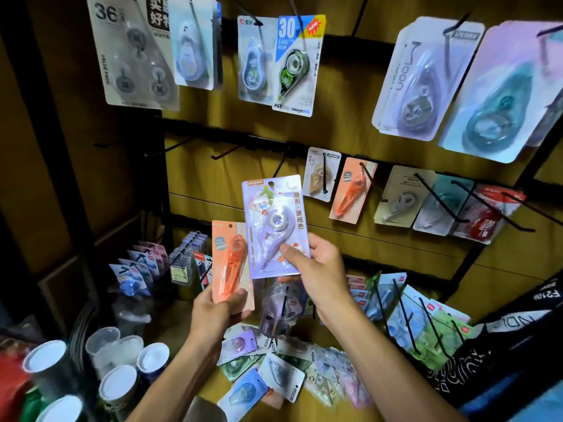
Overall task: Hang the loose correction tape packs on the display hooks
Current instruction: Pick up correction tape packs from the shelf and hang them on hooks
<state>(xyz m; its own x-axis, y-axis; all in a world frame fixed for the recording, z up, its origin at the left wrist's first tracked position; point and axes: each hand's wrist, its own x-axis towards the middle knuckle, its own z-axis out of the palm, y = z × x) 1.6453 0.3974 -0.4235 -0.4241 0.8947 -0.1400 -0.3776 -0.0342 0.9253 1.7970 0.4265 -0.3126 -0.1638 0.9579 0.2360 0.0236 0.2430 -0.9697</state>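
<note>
My left hand (217,310) grips the bottom of an orange correction tape pack (230,263), held upright. Beside it, my right hand (316,269) pinches the lower edge of a purple correction tape pack (274,223), raised in front of the display board. Just above and behind the purple pack, several bare black hooks (224,152) stick out from a rail. A matching orange pack (353,190) hangs on a hook to the right. Loose packs (274,370) lie in a pile on the shelf below my hands.
More packs hang in rows at the top (292,65) and at the right (451,205), with long hooks (408,321) jutting out at lower right. Round canisters with white lids (117,380) stand at lower left. A dark frame post (61,147) borders the board's left side.
</note>
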